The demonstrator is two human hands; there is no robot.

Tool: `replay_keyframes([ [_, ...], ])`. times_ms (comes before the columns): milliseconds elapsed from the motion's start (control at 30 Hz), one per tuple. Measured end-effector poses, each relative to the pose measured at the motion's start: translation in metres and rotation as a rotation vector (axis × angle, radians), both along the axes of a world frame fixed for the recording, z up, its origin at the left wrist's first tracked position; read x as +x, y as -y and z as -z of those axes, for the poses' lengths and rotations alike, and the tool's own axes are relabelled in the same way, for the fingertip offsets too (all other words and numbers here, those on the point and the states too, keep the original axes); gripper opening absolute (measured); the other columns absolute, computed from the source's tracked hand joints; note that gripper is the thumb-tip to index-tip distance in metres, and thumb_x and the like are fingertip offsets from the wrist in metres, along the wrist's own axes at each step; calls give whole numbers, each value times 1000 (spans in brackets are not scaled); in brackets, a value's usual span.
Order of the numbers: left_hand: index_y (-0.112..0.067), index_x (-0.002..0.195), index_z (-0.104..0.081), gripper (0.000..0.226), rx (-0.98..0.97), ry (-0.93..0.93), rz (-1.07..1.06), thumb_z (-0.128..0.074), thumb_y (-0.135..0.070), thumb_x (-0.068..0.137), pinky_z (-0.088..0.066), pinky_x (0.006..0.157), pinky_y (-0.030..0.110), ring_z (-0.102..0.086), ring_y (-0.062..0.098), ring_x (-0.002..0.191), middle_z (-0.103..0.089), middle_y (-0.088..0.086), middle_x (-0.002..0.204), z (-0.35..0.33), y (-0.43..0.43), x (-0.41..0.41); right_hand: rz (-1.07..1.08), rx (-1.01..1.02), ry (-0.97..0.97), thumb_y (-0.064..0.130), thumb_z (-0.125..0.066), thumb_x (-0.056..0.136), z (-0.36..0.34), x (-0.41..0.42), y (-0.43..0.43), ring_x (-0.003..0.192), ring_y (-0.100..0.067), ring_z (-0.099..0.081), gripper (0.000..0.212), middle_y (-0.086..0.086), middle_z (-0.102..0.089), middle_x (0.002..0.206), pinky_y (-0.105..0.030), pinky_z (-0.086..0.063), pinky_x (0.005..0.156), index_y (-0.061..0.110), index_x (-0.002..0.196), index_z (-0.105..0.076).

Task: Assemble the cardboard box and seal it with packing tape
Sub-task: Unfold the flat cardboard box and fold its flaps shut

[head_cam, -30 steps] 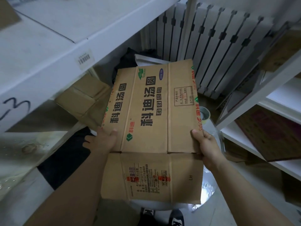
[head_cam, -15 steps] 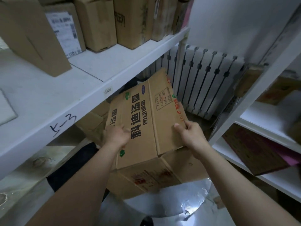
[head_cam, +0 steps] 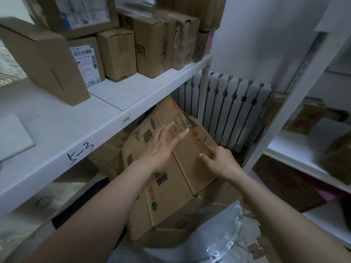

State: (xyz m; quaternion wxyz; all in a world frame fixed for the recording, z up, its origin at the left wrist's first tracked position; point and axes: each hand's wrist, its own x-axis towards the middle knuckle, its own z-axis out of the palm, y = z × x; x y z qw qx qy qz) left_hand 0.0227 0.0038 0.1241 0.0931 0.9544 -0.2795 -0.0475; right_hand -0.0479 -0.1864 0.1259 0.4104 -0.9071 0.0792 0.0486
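A brown printed cardboard box [head_cam: 176,188] is partly opened out from flat and tilts in front of me, its far end under the left shelf. My left hand [head_cam: 161,149] lies flat on its top panel with fingers spread, holding nothing. My right hand [head_cam: 220,162] pinches the box's right edge near the red print. The lower flaps hang loose toward me. No packing tape is in view.
A white shelf [head_cam: 106,118] marked "K-3" carries several sealed cartons [head_cam: 152,44] at the left. A white radiator [head_cam: 228,109] stands behind the box. Another white shelf unit [head_cam: 296,103] rises at the right. A shiny plastic-covered surface [head_cam: 218,240] lies below the box.
The view has tipped upward. The flat box has been pushed open into a tube shape and tilted. My left hand slid up onto the top panel and spread; my right hand shifted along the right edge.
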Motion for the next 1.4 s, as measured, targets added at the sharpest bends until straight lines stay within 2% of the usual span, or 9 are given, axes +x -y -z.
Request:
replay_keyframes([
  [233,-35,153,-6,101,342,206,231,-75,-29,81,8,117,53,12,29,148,3,0,163,-23,44,-2,-196,-187,26,31,-55,94,-7,-17,33,64,-14,-58,24,-3,-63,70,-29,-45,58,12,83,-65],
  [367,-26,138,-44,65,432,175,301,-74,-29,80,10,115,58,-33,27,138,-56,5,132,-34,60,-5,-355,-370,108,35,-55,91,-5,-23,32,56,-16,-51,30,1,-51,58,-35,-43,54,15,69,-54],
  [433,-28,124,-57,42,450,120,326,-69,-27,84,4,116,57,-50,22,123,-66,-1,113,-35,58,-10,-391,-421,135,38,-54,90,-5,-24,33,57,-20,-53,30,1,-51,59,-38,-48,56,16,69,-53],
  [567,-24,107,-64,18,432,125,323,-62,-25,89,-26,113,46,-57,22,111,-64,-1,106,-36,43,-21,-493,-501,203,34,-53,92,-12,-28,29,60,-20,-53,23,6,-47,60,-37,-50,59,18,75,-52],
  [633,-20,104,-64,15,409,129,307,-61,-24,89,-43,92,39,-56,25,106,-60,2,101,-35,36,-28,-561,-548,261,33,-51,92,-13,-29,25,62,-20,-52,19,4,-50,64,-38,-51,60,22,77,-47],
  [767,-18,95,-60,5,310,124,243,-58,-22,92,-36,65,33,-50,22,97,-43,-3,88,-27,20,-43,-655,-661,348,33,-48,93,-12,-29,23,66,-23,-54,13,2,-53,72,-34,-47,59,24,83,-47],
  [1000,-19,101,-64,11,305,119,183,-55,-23,94,-38,60,33,-49,20,93,-51,-1,94,-2,18,-81,-777,-672,404,31,-44,98,8,-47,28,70,-16,-54,22,2,-55,85,-27,-45,59,19,107,-59],
  [1233,-13,107,-63,16,333,-7,131,-55,-15,94,-38,68,34,-51,30,111,-55,7,108,17,35,-105,-689,-716,511,35,-52,91,41,-65,44,78,-21,-54,21,1,-65,83,-33,-51,63,21,86,-67],
  [1400,-18,123,-58,28,288,-68,95,-54,-28,97,-44,79,38,-50,28,115,-55,7,114,17,40,-111,-508,-709,533,60,-43,89,49,-75,56,95,-21,-55,48,4,-67,93,-41,-46,91,24,96,-73],
])
